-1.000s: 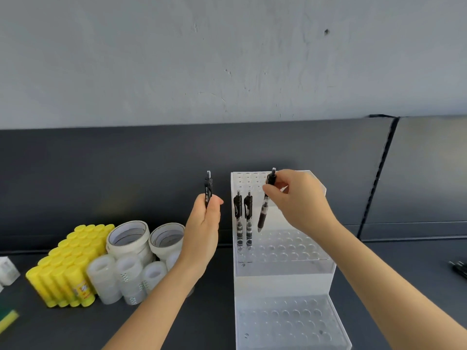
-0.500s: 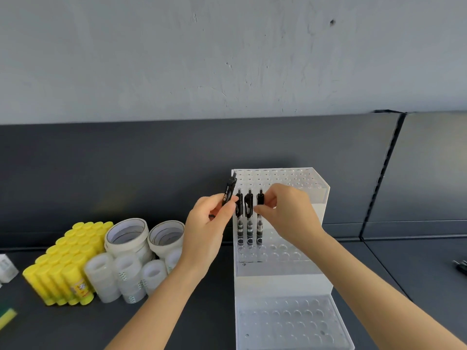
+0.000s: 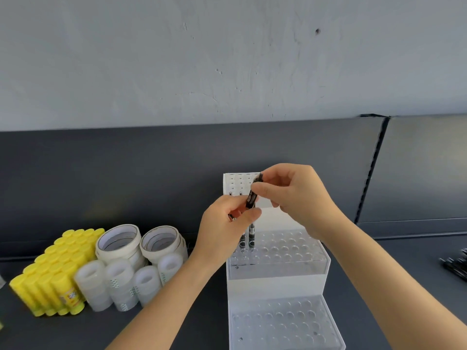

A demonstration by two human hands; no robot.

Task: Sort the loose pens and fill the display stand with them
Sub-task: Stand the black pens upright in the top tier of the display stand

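The job looks barely begun: the clear acrylic tiered display stand (image 3: 278,282) holds only a few seated black pens (image 3: 251,233) at the left end of its middle tier, at least two barrels showing below the left hand (image 3: 225,231), while the other holes in view, the whole front tier included, stand unfilled. One black click pen (image 3: 252,199) is tilted above that row, the left hand's curled fingers gripping its lower part and the right hand (image 3: 298,198) pinching its upper part between thumb and forefinger. More loose black pens (image 3: 454,267) lie at the right edge, well apart from the stand, so most of the filling seems left.
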